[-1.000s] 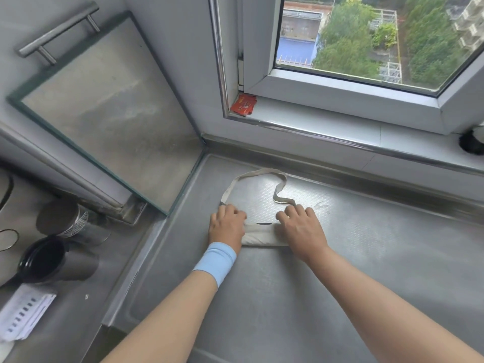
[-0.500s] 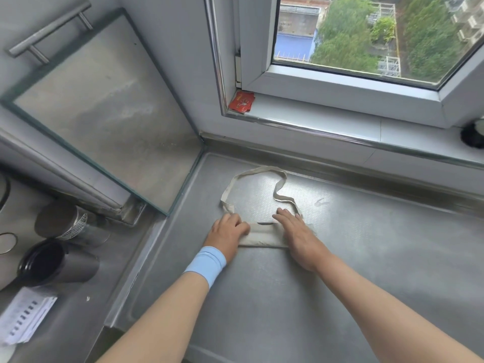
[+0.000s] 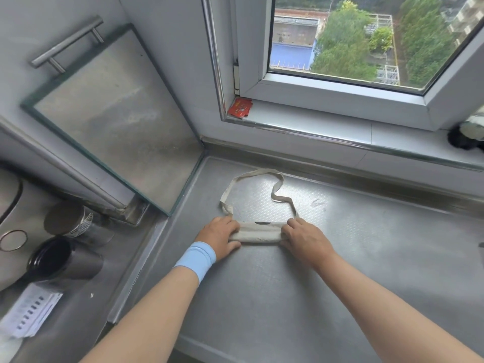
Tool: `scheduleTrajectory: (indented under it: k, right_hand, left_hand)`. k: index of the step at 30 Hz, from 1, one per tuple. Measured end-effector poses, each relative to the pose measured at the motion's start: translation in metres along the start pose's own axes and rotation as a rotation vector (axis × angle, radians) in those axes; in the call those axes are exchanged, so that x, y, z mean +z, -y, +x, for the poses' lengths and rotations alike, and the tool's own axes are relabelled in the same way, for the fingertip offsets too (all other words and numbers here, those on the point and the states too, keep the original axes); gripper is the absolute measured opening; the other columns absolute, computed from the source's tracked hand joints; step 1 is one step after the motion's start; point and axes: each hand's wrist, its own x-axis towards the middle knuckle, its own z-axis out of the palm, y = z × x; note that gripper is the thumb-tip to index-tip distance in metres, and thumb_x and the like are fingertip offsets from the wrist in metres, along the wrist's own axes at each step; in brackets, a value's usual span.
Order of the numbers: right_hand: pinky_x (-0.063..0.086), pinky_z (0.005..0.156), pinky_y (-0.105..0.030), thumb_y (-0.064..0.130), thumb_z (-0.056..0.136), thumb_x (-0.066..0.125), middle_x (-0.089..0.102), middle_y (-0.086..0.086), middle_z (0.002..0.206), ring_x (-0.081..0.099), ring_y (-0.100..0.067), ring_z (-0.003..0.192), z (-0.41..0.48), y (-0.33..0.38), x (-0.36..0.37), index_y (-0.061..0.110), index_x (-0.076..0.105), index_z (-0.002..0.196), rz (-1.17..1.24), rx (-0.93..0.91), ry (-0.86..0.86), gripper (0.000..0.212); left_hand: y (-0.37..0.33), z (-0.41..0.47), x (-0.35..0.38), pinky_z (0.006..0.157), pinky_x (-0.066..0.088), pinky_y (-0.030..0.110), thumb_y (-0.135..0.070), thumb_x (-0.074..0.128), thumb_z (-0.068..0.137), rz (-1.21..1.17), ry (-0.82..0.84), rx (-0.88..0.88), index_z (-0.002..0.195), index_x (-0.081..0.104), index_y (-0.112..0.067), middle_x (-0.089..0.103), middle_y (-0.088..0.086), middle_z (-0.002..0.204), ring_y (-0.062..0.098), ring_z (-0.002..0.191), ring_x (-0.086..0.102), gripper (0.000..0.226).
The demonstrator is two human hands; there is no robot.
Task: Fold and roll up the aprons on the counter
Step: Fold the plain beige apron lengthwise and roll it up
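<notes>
A beige apron lies on the steel counter as a tight horizontal roll. Its thin neck strap loops out toward the window behind the roll. My left hand, with a light blue wristband, grips the roll's left end. My right hand grips the right end, fingers curled over it. The roll's middle shows between my hands.
A glass-fronted cabinet door with a metal handle stands open at the left. Two metal cups and a white paper item sit on the lower left surface. A red packet lies on the windowsill; a dark object sits at the sill's right.
My hands have shifted apart from the top of the roll to its two ends. The roll now shows between them and looks tighter. The strap loop lies much as before.
</notes>
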Motion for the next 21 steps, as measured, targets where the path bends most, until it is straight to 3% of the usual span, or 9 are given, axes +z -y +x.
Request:
scheduleTrajectory:
  k: [2,6,9,13,15,18,21]
  right_hand:
    - [0.048,0.053,-0.036,0.034,0.087,0.071,0.061,-0.002,0.081,0.062,-0.027,0.078,0.003,0.003,-0.002,0.015,0.064,0.082,-0.008,0.052,-0.028,0.021]
    - [0.048,0.078,-0.039,0.036,0.103,0.041,0.060,-0.002,0.105,0.058,-0.025,0.102,0.015,0.002,-0.013,0.017,0.063,0.106,0.008,0.180,0.065,0.029]
    - [0.048,0.082,-0.040,0.023,0.100,0.042,0.063,-0.006,0.109,0.060,-0.029,0.104,0.027,0.000,-0.022,0.015,0.061,0.107,0.001,0.226,0.129,0.022]
    - [0.047,0.080,-0.040,0.033,0.101,0.045,0.061,-0.009,0.115,0.061,-0.032,0.101,0.036,-0.003,-0.022,0.016,0.056,0.117,0.114,0.280,0.135,0.026]
    - [0.046,0.079,-0.040,0.034,0.101,0.045,0.052,-0.007,0.120,0.059,-0.031,0.100,0.038,-0.003,-0.018,0.020,0.056,0.118,0.083,0.261,0.115,0.025]
    - [0.040,0.084,-0.036,0.032,0.099,0.046,0.050,-0.003,0.121,0.050,-0.027,0.107,0.041,-0.004,-0.012,0.026,0.059,0.117,-0.027,0.208,0.035,0.023]
    - [0.041,0.085,-0.037,0.022,0.088,0.062,0.054,-0.006,0.120,0.051,-0.030,0.110,0.044,-0.002,-0.012,0.027,0.062,0.117,-0.038,0.130,-0.047,0.030]
  left_hand:
    - [0.000,0.004,-0.006,0.092,0.042,0.031,-0.042,0.060,0.090,-0.037,0.011,-0.030,0.112,0.060,-0.022,0.058,-0.002,0.121,0.022,0.114,0.051,0.029]
    - [-0.002,0.013,-0.015,0.081,0.042,0.030,-0.038,0.056,0.094,-0.128,0.015,-0.168,0.106,0.061,-0.020,0.066,0.002,0.107,0.024,0.100,0.060,0.022]
    - [-0.002,0.021,-0.013,0.081,0.043,0.031,-0.033,0.054,0.096,-0.179,0.027,-0.211,0.105,0.063,-0.020,0.065,0.005,0.106,0.026,0.099,0.059,0.019]
    - [0.001,0.025,-0.007,0.078,0.036,0.023,-0.027,0.060,0.093,-0.310,-0.022,-0.235,0.097,0.069,-0.015,0.043,0.001,0.102,0.021,0.089,0.052,0.015]
    - [0.005,0.029,-0.004,0.083,0.038,0.024,-0.026,0.061,0.092,-0.356,-0.021,-0.250,0.095,0.070,-0.015,0.044,0.003,0.104,0.021,0.092,0.051,0.015]
    - [0.003,0.035,-0.002,0.095,0.034,0.028,-0.029,0.058,0.092,-0.195,-0.071,-0.243,0.101,0.067,-0.022,0.049,0.001,0.111,0.021,0.109,0.045,0.015]
    - [-0.020,0.036,-0.006,0.091,0.040,0.033,-0.010,0.051,0.087,-0.057,-0.158,-0.063,0.112,0.062,-0.027,0.052,0.000,0.112,0.023,0.110,0.046,0.032]
